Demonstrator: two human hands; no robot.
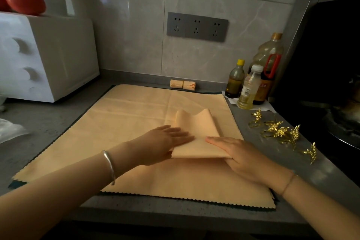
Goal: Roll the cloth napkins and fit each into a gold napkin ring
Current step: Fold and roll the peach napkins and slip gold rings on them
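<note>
Two open hands lie flat on a folded napkin (196, 128): our left hand (167, 142) presses its left side with straight fingers, and our right hand (237, 154) rests on its near right corner, fingers stretched toward the left hand. We cannot tell where the right thumb sits. The folded napkin is soft, matte peach cloth; its far edge lifts off in two raised peaks.

It lies on a spread napkin (120, 122) of the same peach cloth, creased into squares and cut with zigzag edges, which covers most of the grey speckled table (48, 119). A dark green layer (175, 195) shows beneath its near edge.

At the table's back edge, against the tiled wall, lies a rolled napkin (182, 85) held in a thin gold ring. Near the right edge several gold napkin rings (280, 132) lie loose, shiny metal hoops with leafy sprigs.

Three plastic bottles (251, 85) of oil and sauce stand in the back right corner. A white drawer box (44, 58) with scooped handles sits at the left edge. A smooth silver bangle (110, 165) circles our left wrist.
</note>
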